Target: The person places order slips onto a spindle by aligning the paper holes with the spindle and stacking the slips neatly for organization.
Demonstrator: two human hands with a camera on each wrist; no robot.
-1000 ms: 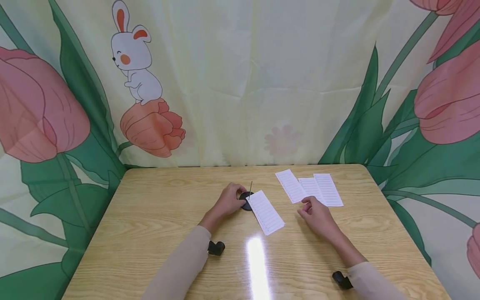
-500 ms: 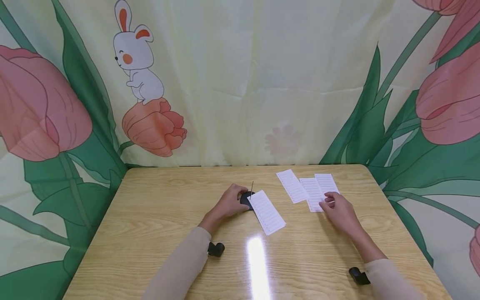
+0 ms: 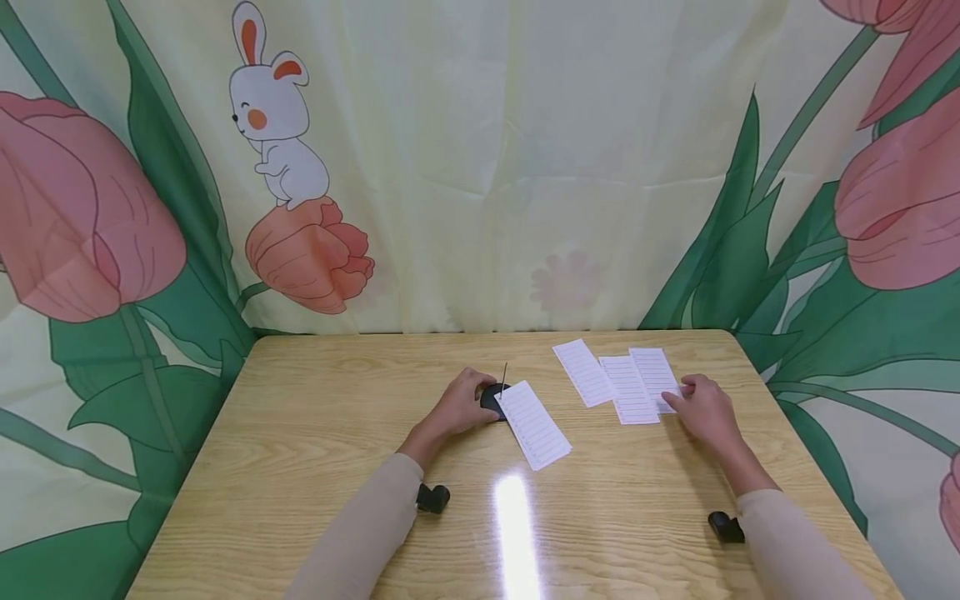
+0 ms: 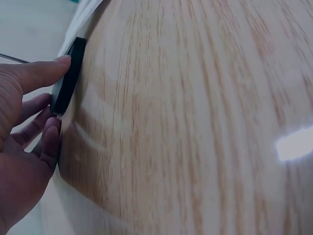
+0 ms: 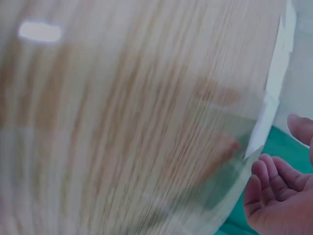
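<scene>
A bill spike (image 3: 490, 403), with a round black base and a thin upright pin, stands on the table. My left hand (image 3: 456, 403) grips its base; the left wrist view shows the thumb on the base's near edge and curled fingers at the opposite side. A small stack of lined white slips (image 3: 534, 425) lies slanted, its upper corner at the pin. At the right, my right hand (image 3: 707, 408) hovers by the right edge of a lined slip (image 3: 649, 372). Its thumb and fingers (image 5: 264, 181) are apart in the right wrist view, with the slip's edge just beyond.
Two more lined slips, a middle one (image 3: 628, 390) and a tilted left one (image 3: 582, 372), lie beside the right slip, their edges meeting or overlapping. A flowered curtain (image 3: 450, 167) hangs behind the wooden table (image 3: 337, 400). Light glares off the tabletop near the front.
My right hand has moved right, from beside the middle slip, across the slips, to the right slip's outer edge. The middle slip has shifted slightly nearer. My left hand stays on the bill spike.
</scene>
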